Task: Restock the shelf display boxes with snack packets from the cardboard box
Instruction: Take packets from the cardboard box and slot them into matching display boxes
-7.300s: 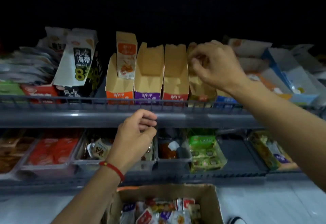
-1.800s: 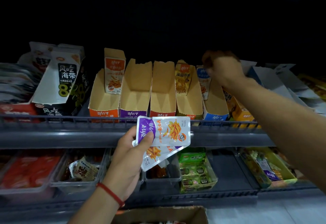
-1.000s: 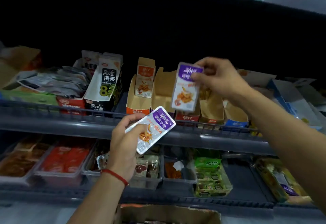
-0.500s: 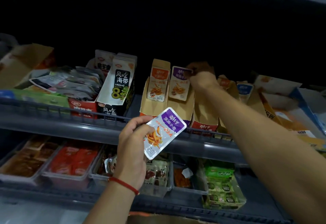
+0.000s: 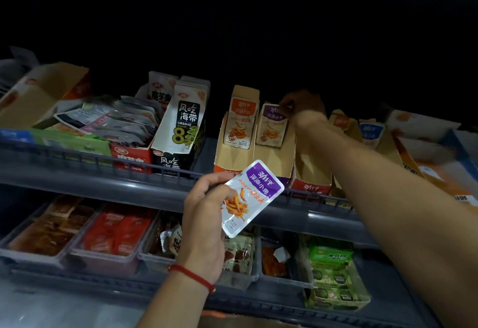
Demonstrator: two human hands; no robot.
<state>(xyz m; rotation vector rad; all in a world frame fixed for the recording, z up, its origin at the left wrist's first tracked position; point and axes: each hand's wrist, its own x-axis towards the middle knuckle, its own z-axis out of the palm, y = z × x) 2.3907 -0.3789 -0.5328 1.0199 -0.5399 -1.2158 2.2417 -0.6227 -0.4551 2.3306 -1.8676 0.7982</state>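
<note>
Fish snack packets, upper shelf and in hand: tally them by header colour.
Purple: 2, one in the left hand, one at the right hand's fingertips in its display box
Orange: 2, and
Blue: 1
Total: 5

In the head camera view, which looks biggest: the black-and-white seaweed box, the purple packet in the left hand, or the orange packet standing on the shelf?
1. Black-and-white seaweed box.
2. Purple packet in the left hand, though it is nearer the camera, which enlarges it.
3. Orange packet standing on the shelf.

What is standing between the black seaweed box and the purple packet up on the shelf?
In the head view, an orange packet stands in its cardboard box between the black seaweed box and the purple packet that the right hand touches.
</note>
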